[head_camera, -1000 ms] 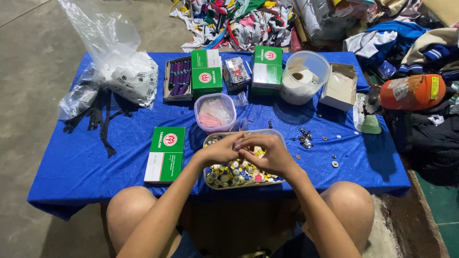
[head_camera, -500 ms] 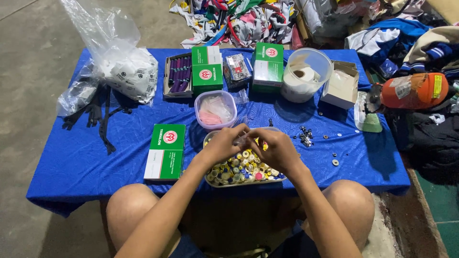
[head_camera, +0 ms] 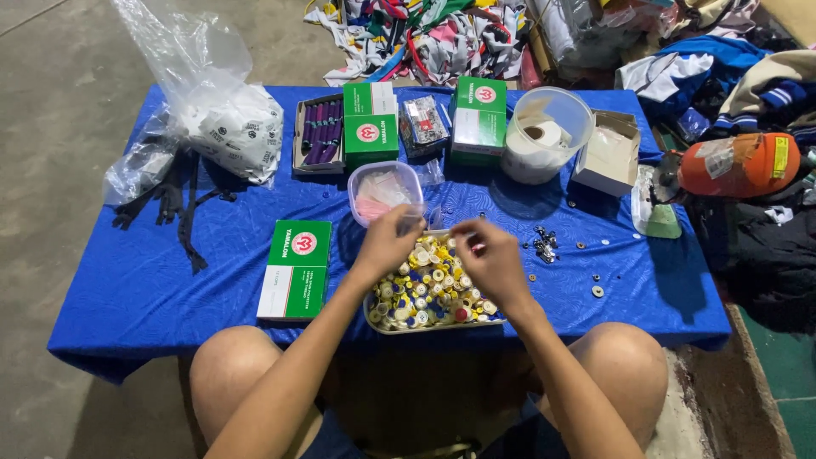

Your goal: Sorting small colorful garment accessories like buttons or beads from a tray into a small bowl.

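A shallow metal tray (head_camera: 374,316) full of several small yellow, white and blue round caps sits at the near edge of a blue-covered table (head_camera: 153,280). My left hand (head_camera: 389,242) hovers over the tray's far left part with fingers pinched; what it pinches is too small to make out. My right hand (head_camera: 489,259) is over the tray's right part, fingers closed on a small pale piece. A clear tub (head_camera: 385,191) with pink contents stands just beyond my left hand.
A green and white box (head_camera: 296,268) lies left of the tray. Farther back are more green boxes (head_camera: 371,123), an open box of purple items (head_camera: 319,134), a clear bucket (head_camera: 546,134), a small cardboard box (head_camera: 608,153), plastic bags (head_camera: 225,119), black zippers (head_camera: 174,200), loose metal bits (head_camera: 544,245).
Both hands have lifted and parted a little over the tray, the left drifting toward the pink tub. The view has shifted slightly.
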